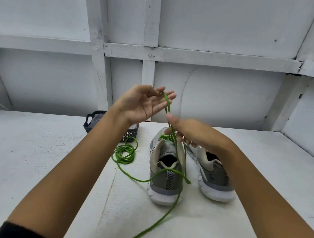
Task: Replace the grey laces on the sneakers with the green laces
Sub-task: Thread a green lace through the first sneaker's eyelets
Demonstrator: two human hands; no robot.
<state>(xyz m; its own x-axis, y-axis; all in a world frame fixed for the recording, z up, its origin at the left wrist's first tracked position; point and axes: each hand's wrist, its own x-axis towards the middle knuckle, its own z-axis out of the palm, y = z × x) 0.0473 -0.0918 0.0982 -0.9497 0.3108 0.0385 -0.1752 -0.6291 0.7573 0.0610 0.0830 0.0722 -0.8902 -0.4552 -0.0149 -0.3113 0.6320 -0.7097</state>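
Observation:
Two grey sneakers with white soles stand heels toward me on the white table. The left sneaker (166, 170) has a green lace (170, 209) threaded near its toe. My left hand (144, 104) is raised above it, palm up, pinching a loop of that lace between thumb and forefinger. My right hand (191, 132) pinches the same lace lower down, just above the shoe. One long end trails across the heel toward me. The right sneaker (214, 177) is partly hidden behind my right arm. A second green lace (125, 154) lies coiled left of the shoes.
A small dark mesh basket (95, 122) sits on the table (32, 154) behind my left forearm. White wooden wall framing rises close behind the table and along the right side.

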